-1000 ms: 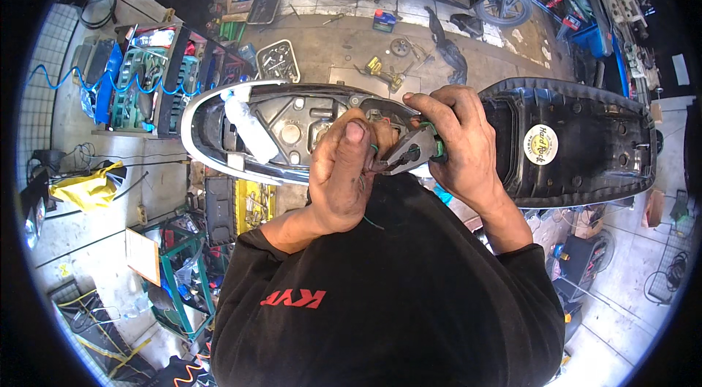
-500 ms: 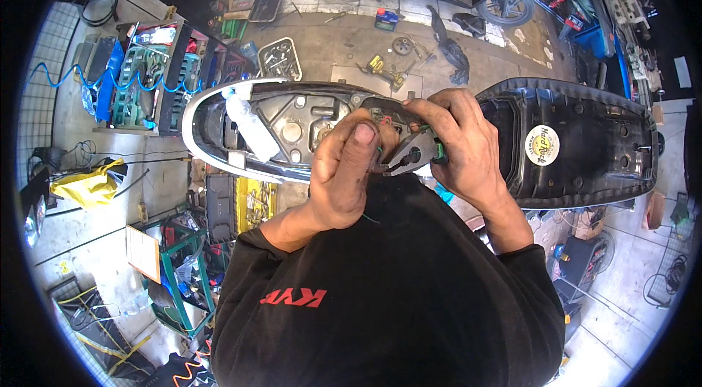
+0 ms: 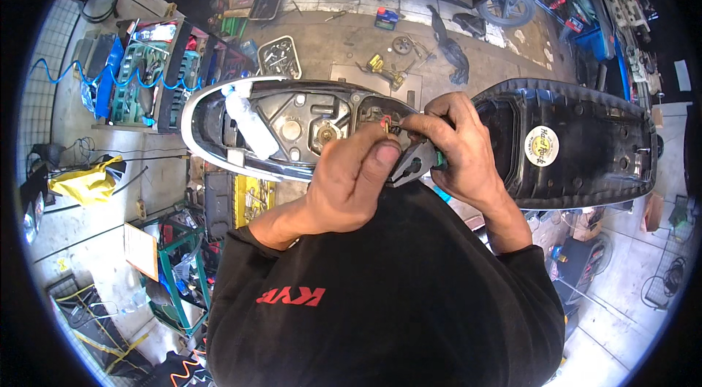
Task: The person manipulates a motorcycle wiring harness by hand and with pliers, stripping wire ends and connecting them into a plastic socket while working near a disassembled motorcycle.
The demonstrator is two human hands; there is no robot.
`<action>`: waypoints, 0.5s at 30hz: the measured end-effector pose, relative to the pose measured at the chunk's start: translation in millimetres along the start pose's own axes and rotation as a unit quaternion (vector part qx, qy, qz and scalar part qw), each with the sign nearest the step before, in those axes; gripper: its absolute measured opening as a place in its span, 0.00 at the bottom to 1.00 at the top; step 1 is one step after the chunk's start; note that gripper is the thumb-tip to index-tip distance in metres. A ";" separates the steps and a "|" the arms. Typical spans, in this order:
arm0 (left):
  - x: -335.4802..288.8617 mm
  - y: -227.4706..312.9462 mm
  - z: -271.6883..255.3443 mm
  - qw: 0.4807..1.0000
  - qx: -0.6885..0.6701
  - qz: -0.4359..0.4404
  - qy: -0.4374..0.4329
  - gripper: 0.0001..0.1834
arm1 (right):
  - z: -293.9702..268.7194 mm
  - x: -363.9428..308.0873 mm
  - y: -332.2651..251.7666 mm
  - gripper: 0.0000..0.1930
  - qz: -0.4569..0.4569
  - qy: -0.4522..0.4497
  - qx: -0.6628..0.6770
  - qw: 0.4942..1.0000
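My right hand [image 3: 461, 144] is closed round pliers with green handles; their grey jaws [image 3: 412, 165] point toward my left hand. Its thumb and index finger also reach in toward a small bundle of wires [image 3: 387, 125] with a red bit. Closed in a pinch, my left hand [image 3: 347, 186] has its thumb on top and its fingertips at those wires. What exactly it pinches is mostly hidden. Both hands are over the open seat compartment [image 3: 303, 111] of a scooter, where a clear plastic bottle [image 3: 248, 124] lies. The flipped-up black seat [image 3: 585, 138] is at the right.
A yellow drill [image 3: 386, 71] and a tray of metal parts [image 3: 279, 58] lie on the floor beyond the scooter. At the left stands a tool cart [image 3: 153, 76] with a coiled blue hose [image 3: 69, 74]. A green-framed rack [image 3: 183, 270] is at the lower left.
My left hand has come lower and nearer my body, uncovering the wires and more of the compartment. My right fingers have moved inward over the wires; the pliers stay in that hand.
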State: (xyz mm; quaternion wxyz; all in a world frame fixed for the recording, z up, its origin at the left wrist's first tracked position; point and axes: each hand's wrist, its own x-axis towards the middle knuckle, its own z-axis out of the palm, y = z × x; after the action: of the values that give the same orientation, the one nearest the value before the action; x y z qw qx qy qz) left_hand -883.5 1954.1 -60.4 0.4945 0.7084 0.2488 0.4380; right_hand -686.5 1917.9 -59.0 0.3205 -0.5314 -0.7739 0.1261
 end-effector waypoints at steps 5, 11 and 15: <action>-7.7 -15.0 -10.1 0.987 0.124 0.097 -0.015 0.12 | 1.0 -4.9 2.3 0.26 0.027 -0.007 0.043 0.999; -15.1 -45.8 -45.8 0.987 0.071 -0.110 0.093 0.20 | -98.9 -20.9 26.3 0.14 0.151 0.553 -0.010 0.819; 13.0 -24.8 -25.4 0.945 -0.286 -0.060 0.148 0.22 | -76.8 -31.7 21.2 0.14 0.196 0.393 0.072 0.896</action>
State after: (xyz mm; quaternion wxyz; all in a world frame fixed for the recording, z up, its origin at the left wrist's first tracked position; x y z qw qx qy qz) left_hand -897.1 1986.2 -75.0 0.6590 0.4481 0.2256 0.5604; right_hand -615.1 1886.7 -23.3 0.6044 -0.6544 -0.4539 0.0224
